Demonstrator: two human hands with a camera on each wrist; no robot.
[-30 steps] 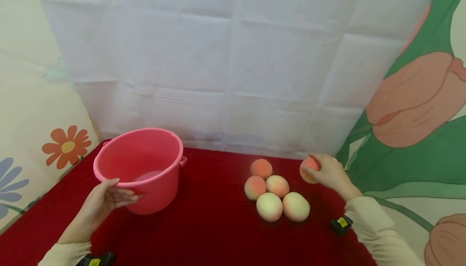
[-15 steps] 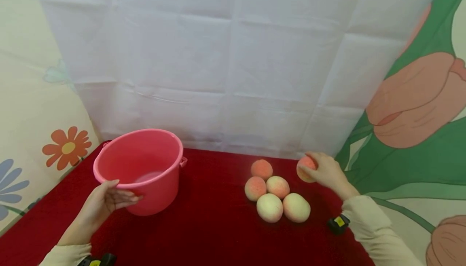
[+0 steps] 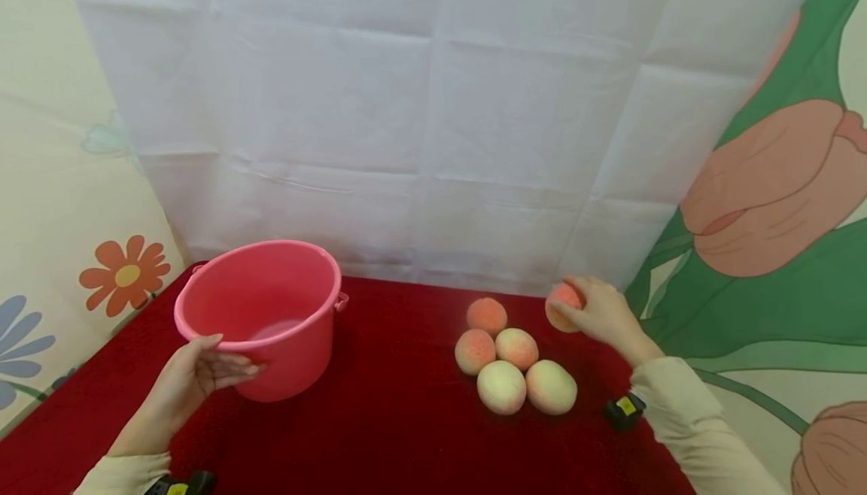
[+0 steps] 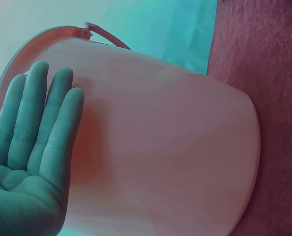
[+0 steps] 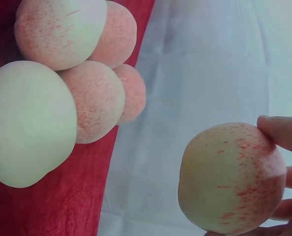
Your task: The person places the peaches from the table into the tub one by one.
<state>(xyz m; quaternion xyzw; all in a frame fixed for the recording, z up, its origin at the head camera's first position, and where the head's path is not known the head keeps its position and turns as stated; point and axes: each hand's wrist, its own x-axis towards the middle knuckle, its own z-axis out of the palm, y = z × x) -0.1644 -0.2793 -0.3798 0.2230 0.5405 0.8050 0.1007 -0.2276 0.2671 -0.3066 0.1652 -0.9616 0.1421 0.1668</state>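
Note:
A pink bucket (image 3: 291, 363) stands on the left of the red cloth, its mouth facing up and nothing visible inside. My left hand (image 3: 193, 378) is at its near side, thumb at the rim; the left wrist view shows the palm and straight fingers (image 4: 57, 142) in front of the outer wall. On the right, my right hand (image 3: 603, 314) grips a peach (image 3: 564, 307) between thumb and fingertips. In the right wrist view this peach (image 5: 229, 182) is held apart from the others. Several peaches (image 3: 501, 387) lie in a close group to the left of that hand.
Red cloth (image 3: 400, 435) covers the table, with a white sheet (image 3: 420, 119) hanging along its back edge. Flower-printed panels (image 3: 765, 201) flank both sides. The bucket's handle joint (image 3: 341, 300) sticks out at its right.
My right hand has moved slightly left and up with the peach, toward the group. The left hand, bucket and other peaches have stayed in place.

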